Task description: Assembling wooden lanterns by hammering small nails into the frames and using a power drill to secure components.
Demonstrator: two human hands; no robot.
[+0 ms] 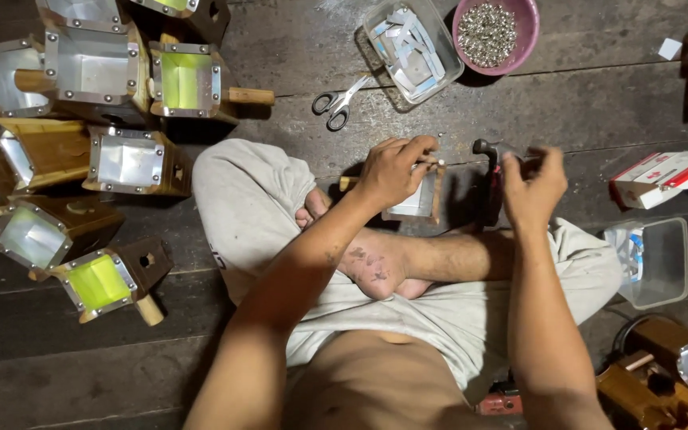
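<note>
My left hand (392,169) rests on a small wooden box with a shiny metal face (417,204), fingertips pinching a small tack at its upper edge. My right hand (532,188) is closed around the handle of a dark hammer (487,156), whose head hangs just right of the box. The hand is blurred. I sit cross-legged on a dark plank floor, and the box stands in front of my bare feet.
Several finished wooden boxes with metal or yellow-green faces (125,159) are heaped at left. Scissors (338,102), a clear tub of metal strips (410,46) and a pink bowl of tacks (488,33) lie ahead. A clear container (662,263) and red-white carton (662,177) sit right.
</note>
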